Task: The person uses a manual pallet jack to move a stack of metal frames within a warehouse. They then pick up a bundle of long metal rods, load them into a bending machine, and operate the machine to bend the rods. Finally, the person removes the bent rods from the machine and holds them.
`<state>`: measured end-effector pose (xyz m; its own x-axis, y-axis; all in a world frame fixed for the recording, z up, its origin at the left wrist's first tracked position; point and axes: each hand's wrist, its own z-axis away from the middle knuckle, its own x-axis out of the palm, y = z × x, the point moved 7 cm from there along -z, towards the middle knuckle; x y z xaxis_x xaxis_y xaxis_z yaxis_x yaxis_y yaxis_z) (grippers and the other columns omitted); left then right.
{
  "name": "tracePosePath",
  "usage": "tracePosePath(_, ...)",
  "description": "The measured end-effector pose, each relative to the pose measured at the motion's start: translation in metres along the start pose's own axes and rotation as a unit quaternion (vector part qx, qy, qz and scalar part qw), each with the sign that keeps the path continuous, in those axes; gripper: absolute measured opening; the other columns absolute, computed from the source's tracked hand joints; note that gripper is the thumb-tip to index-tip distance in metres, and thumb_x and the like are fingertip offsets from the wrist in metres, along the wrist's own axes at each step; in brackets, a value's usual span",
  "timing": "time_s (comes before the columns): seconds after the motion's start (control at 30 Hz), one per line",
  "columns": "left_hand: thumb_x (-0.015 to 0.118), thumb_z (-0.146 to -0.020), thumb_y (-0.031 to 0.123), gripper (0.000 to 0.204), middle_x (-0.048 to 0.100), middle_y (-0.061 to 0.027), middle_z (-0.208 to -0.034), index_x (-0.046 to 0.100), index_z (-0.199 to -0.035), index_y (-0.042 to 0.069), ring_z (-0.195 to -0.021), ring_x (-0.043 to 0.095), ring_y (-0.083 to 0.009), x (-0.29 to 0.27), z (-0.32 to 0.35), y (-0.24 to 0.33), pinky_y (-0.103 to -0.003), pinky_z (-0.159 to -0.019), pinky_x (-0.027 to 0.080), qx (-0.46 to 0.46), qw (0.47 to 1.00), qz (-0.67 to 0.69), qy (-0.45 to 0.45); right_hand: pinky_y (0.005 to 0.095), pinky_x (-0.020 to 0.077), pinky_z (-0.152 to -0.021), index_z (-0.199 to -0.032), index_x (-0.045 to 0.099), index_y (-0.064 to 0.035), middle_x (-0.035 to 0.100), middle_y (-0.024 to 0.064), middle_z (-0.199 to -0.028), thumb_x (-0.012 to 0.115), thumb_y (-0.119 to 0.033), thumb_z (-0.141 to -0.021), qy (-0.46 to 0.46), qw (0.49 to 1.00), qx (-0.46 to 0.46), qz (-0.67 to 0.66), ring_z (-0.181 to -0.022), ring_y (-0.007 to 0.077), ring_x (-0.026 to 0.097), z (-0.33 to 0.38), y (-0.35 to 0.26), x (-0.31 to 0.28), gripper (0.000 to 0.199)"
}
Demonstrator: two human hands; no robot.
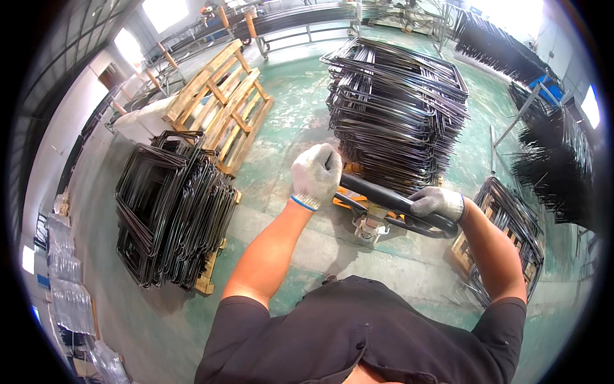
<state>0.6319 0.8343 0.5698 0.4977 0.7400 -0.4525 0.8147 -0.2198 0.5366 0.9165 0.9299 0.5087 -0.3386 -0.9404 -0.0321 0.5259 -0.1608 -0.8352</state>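
Both my hands wear light grey knit gloves. My left hand (316,173) is closed at the left end of the black loop handle (377,192) of a pallet jack. Toward the handle's right end, my right hand (438,203) is wrapped over the bar. Below the handle, the jack's metal base (369,228) shows near the floor, with orange parts (348,198) beside it. Just beyond stands a tall stack of bent black metal frames (396,115); whether the jack's forks are under it is hidden.
To the left, more black frames (173,211) sit on a wooden pallet, with upright wooden pallets (224,105) behind them. Another pallet of frames (508,237) lies close on my right. Racks of dark rods (556,160) stand farther right. A long rack (307,25) crosses the back.
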Motion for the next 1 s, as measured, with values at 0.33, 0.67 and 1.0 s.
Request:
tracePosePath(0.33, 0.067, -0.094, 0.008, 0.008, 0.063, -0.0203, -0.081, 0.066, -0.087, 0.004, -0.075, 0.065, -0.0417, -0.001, -0.003, -0.001, -0.045, -0.068, 0.052, 0.003, 1.0, -0.006, -0.006, 0.0289, 0.0566, -0.067, -0.122, 0.076, 0.004, 0.076, 0.0057, -0.091, 0.075, -0.035, -0.094, 0.01, 0.999, -0.003, 0.038, -0.072, 0.0121, 0.069, 0.003, -0.014, 0.002, 0.048)
tracePosePath(0.67, 0.071, -0.09, 0.008, 0.011, 0.065, -0.0167, -0.079, 0.064, -0.082, 0.007, -0.076, 0.066, -0.041, -0.004, 0.001, 0.002, -0.047, -0.068, 0.053, -0.004, 0.999, -0.02, 0.026, 0.03, 0.0583, -0.075, -0.124, 0.076, 0.0051, 0.077, 0.006, -0.095, 0.078, -0.036, -0.09, 0.023, 0.996, -0.006, 0.091, -0.078, 0.0128, 0.07, 0.003, -0.018, -0.004, 0.053)
tracePosePath(1.0, 0.069, -0.094, 0.008, 0.008, 0.066, -0.0143, -0.083, 0.065, -0.087, 0.008, -0.081, 0.066, -0.0398, 0.003, 0.016, -0.003, -0.048, -0.074, 0.053, -0.001, 1.0, 0.022, 0.01, 0.0305, 0.057, -0.082, -0.132, 0.073, 0.0027, 0.076, 0.005, -0.097, 0.081, -0.031, -0.084, 0.031, 0.989, 0.006, 0.142, -0.085, 0.0129, 0.068, 0.029, -0.051, 0.004, 0.059)
